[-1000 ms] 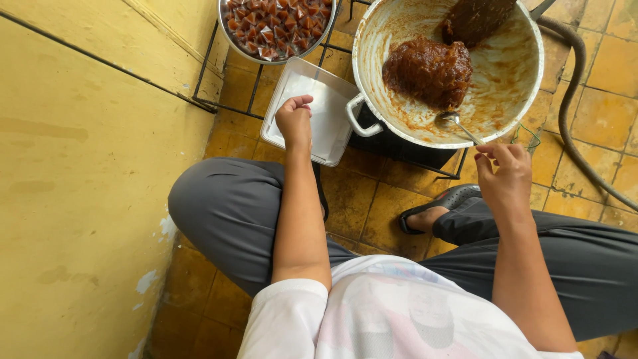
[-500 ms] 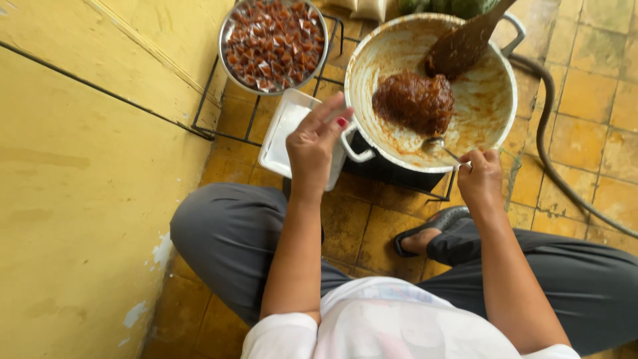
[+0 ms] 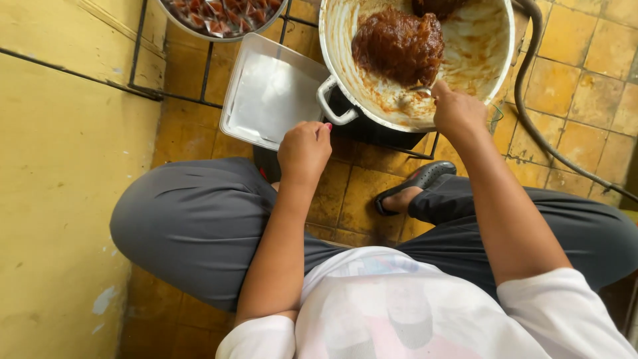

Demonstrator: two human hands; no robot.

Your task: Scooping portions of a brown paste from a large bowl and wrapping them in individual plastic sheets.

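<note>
Person is sitting low on the floor, white shirt nearest the camera, grey trousers spread at both sides, one foot in a black sandal tucked between the knees. Left hand is hovering curled into a loose fist over the gap in front of the white tray, holding nothing that shows. Right hand is closed on a spoon at the near rim of the big metal pot, the bowl of the spoon dipping toward the dark brown paste heaped inside. To scoop well, judging from this: keep the spoon low along the smeared wall, take a small lump off the heap's edge, and steady the pot by its handle so it is not sliding on the wire rack. Further out, a metal bowl of small wrapped red pieces is sitting at the top edge. Yellow tiled floor, worn yellow wall on the left, dark hose curving at right.
</note>
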